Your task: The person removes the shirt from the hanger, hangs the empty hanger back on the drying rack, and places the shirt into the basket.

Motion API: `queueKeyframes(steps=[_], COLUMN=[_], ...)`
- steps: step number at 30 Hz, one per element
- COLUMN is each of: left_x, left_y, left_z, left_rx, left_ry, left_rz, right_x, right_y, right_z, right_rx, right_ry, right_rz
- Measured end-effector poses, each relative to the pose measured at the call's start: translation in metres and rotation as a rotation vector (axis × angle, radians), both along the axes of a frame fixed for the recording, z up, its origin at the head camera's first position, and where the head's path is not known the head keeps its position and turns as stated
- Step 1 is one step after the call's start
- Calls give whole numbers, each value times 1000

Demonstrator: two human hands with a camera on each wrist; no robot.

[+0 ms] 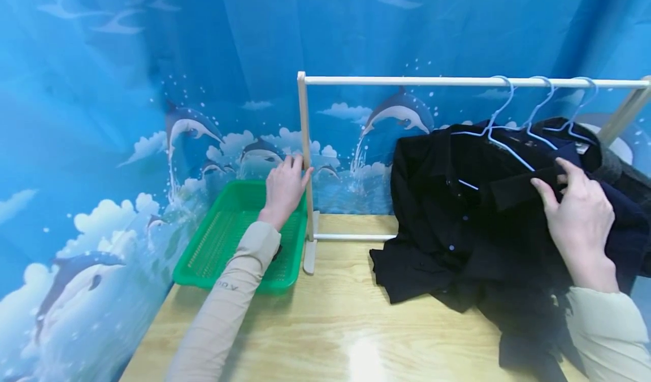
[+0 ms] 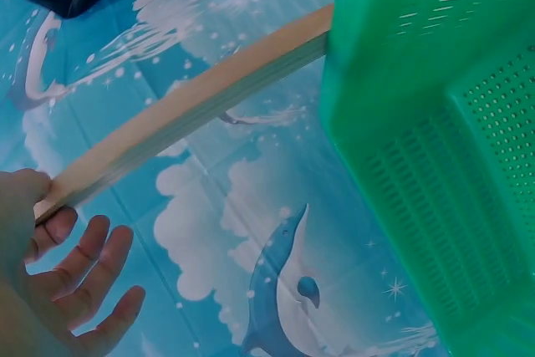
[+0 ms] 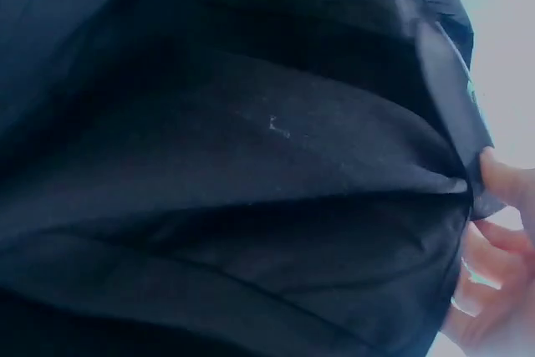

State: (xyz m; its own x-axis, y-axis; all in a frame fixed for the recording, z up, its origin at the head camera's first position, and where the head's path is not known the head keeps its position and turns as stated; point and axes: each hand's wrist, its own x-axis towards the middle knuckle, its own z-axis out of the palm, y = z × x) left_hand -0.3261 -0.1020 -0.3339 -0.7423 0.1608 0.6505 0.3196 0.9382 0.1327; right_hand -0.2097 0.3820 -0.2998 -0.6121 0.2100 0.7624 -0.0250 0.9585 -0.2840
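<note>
My left hand holds the wooden upright post of a clothes rack between thumb and forefinger. In the left wrist view the other fingers spread loosely beside the post. At the right, my right hand pinches the edge of a black shirt near its collar, thumb in front. The shirt hangs on a light blue hanger, one front panel pulled out toward the right. Dark cloth fills most of the right wrist view, with the fingertips at the garment's edge.
Behind the shirt, darker garments hang on two more blue hangers. The white rail runs across the top. A green basket stands left of the rack on the wooden table, below the left forearm. A dolphin-print curtain is behind.
</note>
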Motion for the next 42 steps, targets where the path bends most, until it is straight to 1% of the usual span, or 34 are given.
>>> queueKeyframes(steps=[5,9,12,18,22,27,34,42], left_x=[2,1,0,-1,-1,0,-1,-1], left_y=[4,6,6,6,7,7,7,4], left_z=[-2,-3,-3,-4,-3,-3,-4,-3], left_rx=[-13,-44,-56,-89,-110,-109,-104,-84], left_ry=[5,-9,0,27,16,18,5,7], left_rz=[9,23,35,50,54,61,60,53], right_x=[-2,-2,-4,-5,-6,-8,-8,-11], right_y=[1,0,-1,-4,-6,-9,-15,-18], right_z=[-5,-10,-12,-16,-19,-20,-17,-18], right_rx=[-4,-33,-46,-80,-87,-88,-81,-101], right_ry=[49,100,119,121,160,218,243,255], right_rz=[74,89,83,56,48,45,17,17])
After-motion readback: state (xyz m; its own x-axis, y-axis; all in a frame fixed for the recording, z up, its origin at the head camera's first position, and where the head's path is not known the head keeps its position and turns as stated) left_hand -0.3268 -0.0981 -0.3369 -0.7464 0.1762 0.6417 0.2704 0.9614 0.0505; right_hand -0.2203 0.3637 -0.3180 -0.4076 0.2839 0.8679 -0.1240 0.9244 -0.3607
